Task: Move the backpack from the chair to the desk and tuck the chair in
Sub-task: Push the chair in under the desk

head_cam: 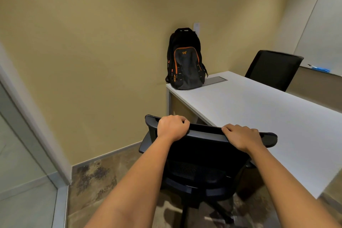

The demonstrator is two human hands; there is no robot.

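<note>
Backpack (185, 61) stands upright on desk (259, 109), orange-trimmed front facing camera.

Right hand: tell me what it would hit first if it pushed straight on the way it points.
The right hand grips the office chair's backrest top, pointing forward and slightly left. Going on, it would probably meet the white desk's near edge just beyond, though depth there is unclear.

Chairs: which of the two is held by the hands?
The near chair at the desk's front edge; left hand and right hand grip its backrest. The far chair stands untouched.
</note>
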